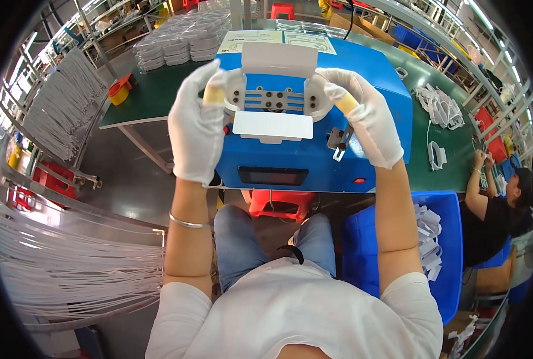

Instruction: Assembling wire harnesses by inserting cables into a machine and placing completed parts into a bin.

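A white plastic casing with a wide upper panel, a lower flap and rounded side ends sits over the blue machine. Between its panels shows a metal fixture plate with several dark screws. My left hand, in a white glove with yellow tape on the thumb, is closed at the casing's left end. At the right end, my right hand, gloved and taped alike, curls its fingers around the edge. Fingertips of both hands are partly hidden behind the casing.
On the green table lie white cable bundles and a loose white part. Stacked clear trays stand far left. A blue bin of white parts is beside my right arm. Cable racks line the left; a co-worker sits right.
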Available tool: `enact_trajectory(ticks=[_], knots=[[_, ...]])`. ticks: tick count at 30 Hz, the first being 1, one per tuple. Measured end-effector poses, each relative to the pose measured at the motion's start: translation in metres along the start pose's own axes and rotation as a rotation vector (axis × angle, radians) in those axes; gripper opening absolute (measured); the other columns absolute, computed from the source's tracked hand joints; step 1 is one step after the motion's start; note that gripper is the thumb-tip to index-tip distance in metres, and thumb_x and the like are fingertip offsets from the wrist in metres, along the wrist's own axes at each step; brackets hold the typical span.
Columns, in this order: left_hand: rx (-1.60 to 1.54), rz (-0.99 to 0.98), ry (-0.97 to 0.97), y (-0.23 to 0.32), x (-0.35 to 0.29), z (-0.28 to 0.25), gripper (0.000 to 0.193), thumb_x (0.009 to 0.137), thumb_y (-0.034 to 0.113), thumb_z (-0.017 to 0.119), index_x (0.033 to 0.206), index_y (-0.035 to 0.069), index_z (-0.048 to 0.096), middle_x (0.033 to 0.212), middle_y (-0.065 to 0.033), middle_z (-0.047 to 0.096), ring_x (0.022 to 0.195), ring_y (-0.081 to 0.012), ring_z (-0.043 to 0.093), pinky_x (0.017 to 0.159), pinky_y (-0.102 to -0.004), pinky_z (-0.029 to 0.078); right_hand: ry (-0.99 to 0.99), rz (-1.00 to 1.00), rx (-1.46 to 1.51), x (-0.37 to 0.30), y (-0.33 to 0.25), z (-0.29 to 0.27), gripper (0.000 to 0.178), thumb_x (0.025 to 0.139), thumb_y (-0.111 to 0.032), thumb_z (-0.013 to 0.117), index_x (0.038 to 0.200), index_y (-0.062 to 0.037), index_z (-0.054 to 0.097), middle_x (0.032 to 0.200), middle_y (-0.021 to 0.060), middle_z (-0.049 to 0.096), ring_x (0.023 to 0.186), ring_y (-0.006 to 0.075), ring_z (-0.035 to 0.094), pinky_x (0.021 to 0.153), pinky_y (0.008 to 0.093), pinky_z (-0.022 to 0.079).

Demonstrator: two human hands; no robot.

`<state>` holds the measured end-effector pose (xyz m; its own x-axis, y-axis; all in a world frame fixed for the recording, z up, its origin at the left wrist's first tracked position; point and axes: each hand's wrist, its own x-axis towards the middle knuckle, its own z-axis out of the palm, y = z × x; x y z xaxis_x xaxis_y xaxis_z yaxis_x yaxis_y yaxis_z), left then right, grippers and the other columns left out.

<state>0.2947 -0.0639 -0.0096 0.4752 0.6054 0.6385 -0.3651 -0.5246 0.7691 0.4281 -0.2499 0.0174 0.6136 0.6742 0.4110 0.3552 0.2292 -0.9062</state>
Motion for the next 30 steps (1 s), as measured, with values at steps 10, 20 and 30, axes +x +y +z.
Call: enact_trajectory(ticks=[10, 20, 30], knots=[[-0.487, -0.600, -0.265, -0.008, -0.051, 0.016, 0.021, 0.092, 0.015, 0.056, 0.096, -0.005, 0.062, 0.082, -0.0109, 0.067, 0.052, -0.0123, 0.060, 0.045, -0.0231, 0.050, 0.008, -0.142, -0.337, 0.031, -0.020, 0.017, 0.022, 0.089, -0.016, 0.063, 0.102, 0.0015, 0.060, 0.089, 0.0039, 0.061, 0.085, 0.0093, 0.058, 0.072, 0.0237, 0.048], [0.102, -0.134, -0.056, -0.030, -0.064, -0.070, 0.012, 0.084, 0.011, 0.063, 0.092, 0.004, 0.067, 0.091, -0.0075, 0.066, 0.080, -0.0158, 0.063, 0.069, -0.0285, 0.053, 0.140, -0.296, -0.536, 0.017, -0.017, 0.002, 0.033, 0.094, -0.013, 0.052, 0.124, 0.0010, 0.052, 0.122, 0.0094, 0.055, 0.113, 0.0182, 0.052, 0.100, 0.0302, 0.039], [1.361, -0.123, 1.164, 0.006, -0.041, -0.319, 0.026, 0.083, 0.010, 0.061, 0.104, -0.006, 0.063, 0.089, -0.0184, 0.066, 0.084, -0.0286, 0.062, 0.074, -0.0359, 0.047, 0.109, -0.534, -0.557, -0.040, -0.036, 0.027, 0.025, 0.087, -0.005, 0.058, 0.110, 0.0034, 0.059, 0.113, 0.0166, 0.059, 0.102, 0.0251, 0.058, 0.093, 0.0356, 0.043]])
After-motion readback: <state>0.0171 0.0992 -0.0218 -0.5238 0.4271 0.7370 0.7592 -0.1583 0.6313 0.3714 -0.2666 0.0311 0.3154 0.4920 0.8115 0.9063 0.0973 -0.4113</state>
